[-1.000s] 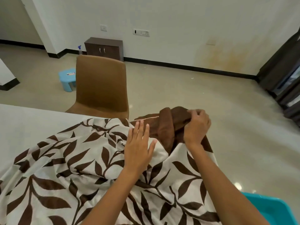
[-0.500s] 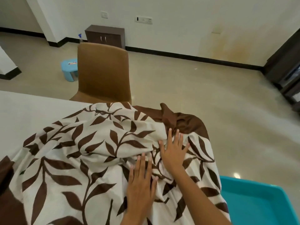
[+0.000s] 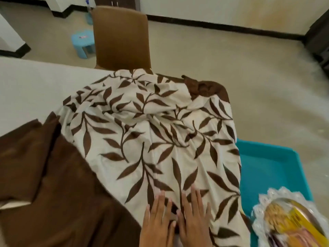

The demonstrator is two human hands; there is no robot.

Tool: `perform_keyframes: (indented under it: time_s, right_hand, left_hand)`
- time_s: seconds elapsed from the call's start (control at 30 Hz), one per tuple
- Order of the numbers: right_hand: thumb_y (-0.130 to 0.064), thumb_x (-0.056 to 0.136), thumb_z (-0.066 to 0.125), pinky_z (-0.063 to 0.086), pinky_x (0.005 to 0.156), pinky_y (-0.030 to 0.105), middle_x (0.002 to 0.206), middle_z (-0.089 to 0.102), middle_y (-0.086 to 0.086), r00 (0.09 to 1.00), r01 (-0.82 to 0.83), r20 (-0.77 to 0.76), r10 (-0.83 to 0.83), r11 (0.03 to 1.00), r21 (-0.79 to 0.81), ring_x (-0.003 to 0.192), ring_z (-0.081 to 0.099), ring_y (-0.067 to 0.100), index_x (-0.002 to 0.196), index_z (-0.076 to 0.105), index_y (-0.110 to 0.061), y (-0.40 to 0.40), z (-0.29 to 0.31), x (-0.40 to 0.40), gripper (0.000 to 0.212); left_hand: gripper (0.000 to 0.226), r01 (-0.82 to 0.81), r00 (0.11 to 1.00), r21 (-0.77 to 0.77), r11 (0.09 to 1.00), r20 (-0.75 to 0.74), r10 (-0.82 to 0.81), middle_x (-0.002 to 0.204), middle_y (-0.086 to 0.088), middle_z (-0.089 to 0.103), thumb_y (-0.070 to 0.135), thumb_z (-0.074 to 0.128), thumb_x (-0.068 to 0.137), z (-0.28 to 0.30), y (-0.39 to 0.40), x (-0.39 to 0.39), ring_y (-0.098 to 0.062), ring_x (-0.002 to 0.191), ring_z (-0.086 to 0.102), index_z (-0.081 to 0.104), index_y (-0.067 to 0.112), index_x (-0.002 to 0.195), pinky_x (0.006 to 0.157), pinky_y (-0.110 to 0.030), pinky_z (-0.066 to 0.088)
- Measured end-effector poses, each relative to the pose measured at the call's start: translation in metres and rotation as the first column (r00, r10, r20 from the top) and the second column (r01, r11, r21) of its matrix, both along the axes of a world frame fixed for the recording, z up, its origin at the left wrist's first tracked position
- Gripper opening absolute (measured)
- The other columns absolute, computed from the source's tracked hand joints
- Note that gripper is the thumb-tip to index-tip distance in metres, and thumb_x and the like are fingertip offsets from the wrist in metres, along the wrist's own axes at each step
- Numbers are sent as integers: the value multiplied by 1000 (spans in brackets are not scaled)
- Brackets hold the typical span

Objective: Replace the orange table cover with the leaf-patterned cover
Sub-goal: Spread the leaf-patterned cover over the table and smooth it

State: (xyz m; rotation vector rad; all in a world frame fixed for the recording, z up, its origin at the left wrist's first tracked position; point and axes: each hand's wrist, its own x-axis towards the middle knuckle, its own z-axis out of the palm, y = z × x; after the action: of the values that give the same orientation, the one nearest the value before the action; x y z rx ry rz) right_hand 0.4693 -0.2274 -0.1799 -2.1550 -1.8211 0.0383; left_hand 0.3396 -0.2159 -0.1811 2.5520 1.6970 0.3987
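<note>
The leaf-patterned cover (image 3: 153, 132), cream with brown leaves and a plain brown border, lies wrinkled over the right end of the white table (image 3: 35, 86). Its brown part spreads over the near left. Both hands lie flat, side by side, on the cover near the bottom edge of the view: my left hand (image 3: 157, 221) and my right hand (image 3: 193, 218), fingers straight and pressing the cloth. An orange and yellow cloth with a white lace edge (image 3: 284, 221) lies at the bottom right, partly cut off.
A brown chair (image 3: 121, 36) stands against the table's far side. A teal plastic tub (image 3: 270, 168) sits on the floor right of the table. A small blue stool (image 3: 82, 42) stands behind the chair. The beige floor stretches away on the right.
Both hands slid back toward me along the cover, from its far corner to the near part. The view tilted down, bringing in the brown part, tub and orange cloth.
</note>
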Motion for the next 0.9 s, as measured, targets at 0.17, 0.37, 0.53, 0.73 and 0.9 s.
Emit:
perform_keyframes:
  time_s: [0.17, 0.37, 0.53, 0.73, 0.9]
  right_hand:
    - [-41, 98, 30, 43, 98, 34, 124, 60, -1, 941, -84, -329, 78, 996, -5, 115, 54, 11, 121, 58, -22, -55, 42, 0, 41]
    - [-26, 95, 50, 41, 72, 9, 89, 68, -9, 871, -122, -460, 172, 983, 136, 79, 60, 3, 102, 68, -18, -125, 109, 1, 21]
    - [-23, 94, 53, 43, 69, 13, 87, 68, -9, 849, -221, -460, 260, 966, 138, 77, 60, 3, 99, 67, -20, -208, 156, -37, 15]
    - [-24, 94, 53, 51, 71, 23, 87, 69, -9, 765, -428, -464, 447, 891, 151, 77, 62, 3, 102, 67, -21, -262, 211, -132, 16]
    - [-23, 94, 54, 50, 66, 28, 80, 69, -5, 641, -602, -472, 605, 778, 179, 72, 62, 8, 94, 69, -18, -306, 235, -259, 15]
  left_hand:
    - [50, 26, 996, -166, 986, 85, -12, 157, -8, 21, 35, 23, 101, 41, -67, -23, -21, 143, 23, 31, 13, 146, 114, -30, 14]
    - [47, -72, 950, -121, 990, 295, 105, 152, -8, 32, 32, 38, 97, 116, -161, -30, -19, 144, 22, 46, 12, 139, 117, -33, 17]
    - [45, -173, 926, -55, 983, 331, 181, 148, -9, 39, 36, 36, 98, 166, -256, -66, -20, 141, 28, 61, 11, 125, 115, -34, 21]
    - [45, -387, 854, 29, 921, 387, 347, 144, -7, 45, 38, 34, 98, 211, -338, -149, -17, 138, 34, 65, 14, 119, 114, -36, 28]
    - [48, -594, 731, 31, 804, 438, 523, 146, -2, 43, 39, 31, 98, 223, -409, -249, -14, 140, 30, 53, 15, 134, 116, -32, 21]
